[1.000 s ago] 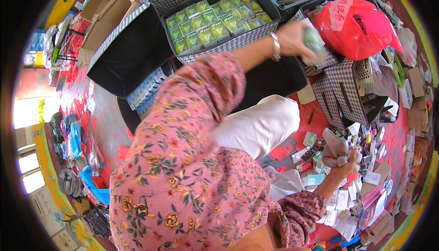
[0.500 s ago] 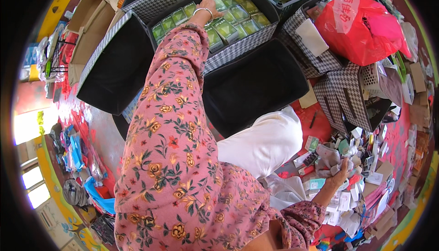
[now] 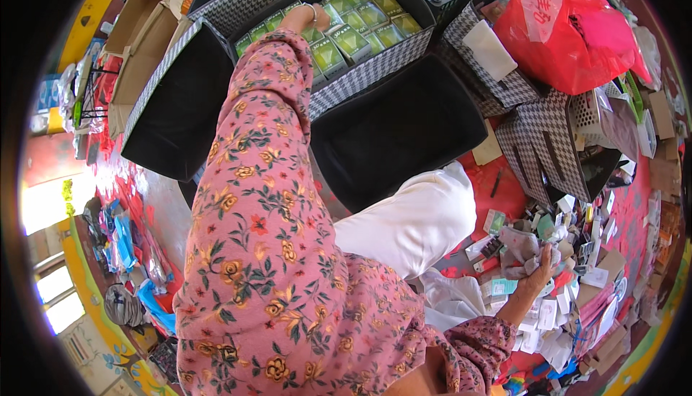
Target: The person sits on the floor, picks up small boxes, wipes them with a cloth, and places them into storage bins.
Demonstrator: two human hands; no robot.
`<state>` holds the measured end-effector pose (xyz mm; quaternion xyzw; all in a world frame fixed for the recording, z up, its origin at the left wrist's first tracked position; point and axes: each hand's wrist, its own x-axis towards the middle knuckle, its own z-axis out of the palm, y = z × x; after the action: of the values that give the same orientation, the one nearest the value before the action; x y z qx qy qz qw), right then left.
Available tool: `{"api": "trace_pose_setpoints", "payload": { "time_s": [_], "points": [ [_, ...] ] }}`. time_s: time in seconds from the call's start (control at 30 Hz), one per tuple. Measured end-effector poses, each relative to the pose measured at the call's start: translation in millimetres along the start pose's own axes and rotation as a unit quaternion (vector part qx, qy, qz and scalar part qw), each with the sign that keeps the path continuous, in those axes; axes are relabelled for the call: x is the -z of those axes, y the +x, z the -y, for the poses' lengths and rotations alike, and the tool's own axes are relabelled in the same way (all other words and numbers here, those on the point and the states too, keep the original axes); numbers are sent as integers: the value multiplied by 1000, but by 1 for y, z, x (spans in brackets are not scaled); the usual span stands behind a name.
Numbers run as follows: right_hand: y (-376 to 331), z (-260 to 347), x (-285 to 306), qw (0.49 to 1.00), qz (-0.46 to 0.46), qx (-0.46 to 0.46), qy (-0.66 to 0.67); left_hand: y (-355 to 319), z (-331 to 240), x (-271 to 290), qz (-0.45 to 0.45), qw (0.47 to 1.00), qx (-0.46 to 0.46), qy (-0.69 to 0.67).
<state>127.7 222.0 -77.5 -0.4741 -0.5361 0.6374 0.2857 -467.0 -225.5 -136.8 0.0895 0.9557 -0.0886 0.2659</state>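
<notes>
My left hand [image 3: 301, 18], with a bracelet at the wrist, reaches into a black-lined houndstooth storage box [image 3: 375, 76]. It rests against the small green-and-white cartons [image 3: 351, 41] packed there in rows; its fingers are mostly hidden. In front of that box stands a second box [image 3: 396, 136] with a bare black inside. At the lower right my right hand [image 3: 539, 275] is closed on a crumpled grey cloth [image 3: 520, 246], over a pile of small white boxes [image 3: 548, 314].
A tilted black-lined box [image 3: 173, 107] stands left of my arm, beside an open cardboard box [image 3: 144, 35]. A red plastic bag [image 3: 569, 39] sits on a houndstooth box at the right. Another houndstooth box [image 3: 537, 147] lies below it. My white-trousered leg [image 3: 414, 219] is in the middle.
My left hand has shifted left and slightly nearer over the green cartons. The right hand still holds the grey cloth in nearly the same place. The view has moved a little.
</notes>
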Motion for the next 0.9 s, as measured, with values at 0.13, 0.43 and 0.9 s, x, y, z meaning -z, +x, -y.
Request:
{"api": "trace_pose_setpoints", "payload": {
  "time_s": [0.13, 0.43, 0.9],
  "points": [
    [1, 1, -2, 1000, 8, 8, 22, 6, -16, -24, -327, 940, -50, -80],
    [-7, -5, 30, 998, -30, -35, 49, 1, -84, -73, -86, 972, -207, 77],
    [39, 39, 136, 947, -301, 115, -7, -220, -220, 34, -373, 749, -527, -148]
  ]
}}
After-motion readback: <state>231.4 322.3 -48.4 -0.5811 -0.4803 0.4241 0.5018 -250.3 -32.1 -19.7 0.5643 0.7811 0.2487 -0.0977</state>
